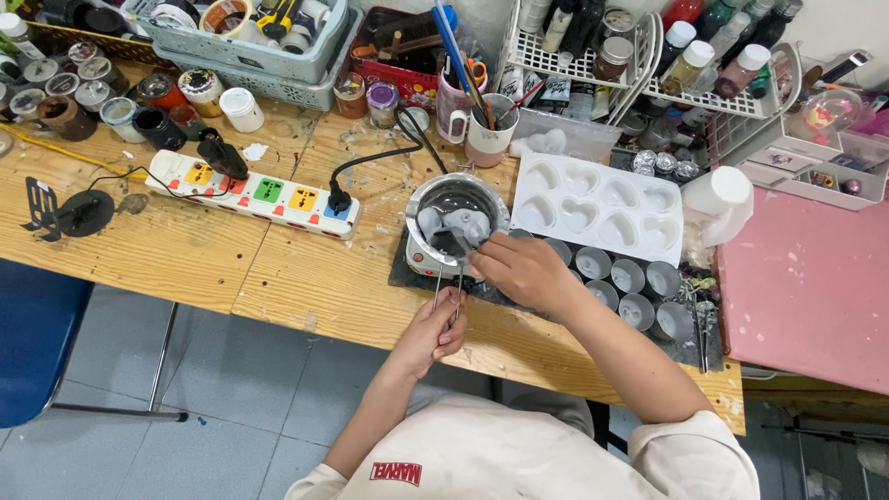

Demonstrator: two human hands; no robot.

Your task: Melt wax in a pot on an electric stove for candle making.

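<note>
A small metal melting pot [457, 197] with pale grey-white lumps inside sits on a dark mat [400, 268] at the wooden table's front edge. My left hand [431, 333] grips the thin wire handle of the pot, just off the table edge. My right hand [520, 268] rests at the pot's right rim, fingers closed around a small dark tool or piece [451, 243] that dips into the pot. A white heart-shaped silicone mould [597, 206] lies just right of the pot, with several small round metal cups [630, 278] in front of it.
A white power strip [255, 193] with coloured sockets and two black plugs lies to the left. A mug of brushes [487, 139], jars, baskets and white racks of bottles crowd the back. A pink board [806, 287] lies at right, a blue chair [32, 333] below left.
</note>
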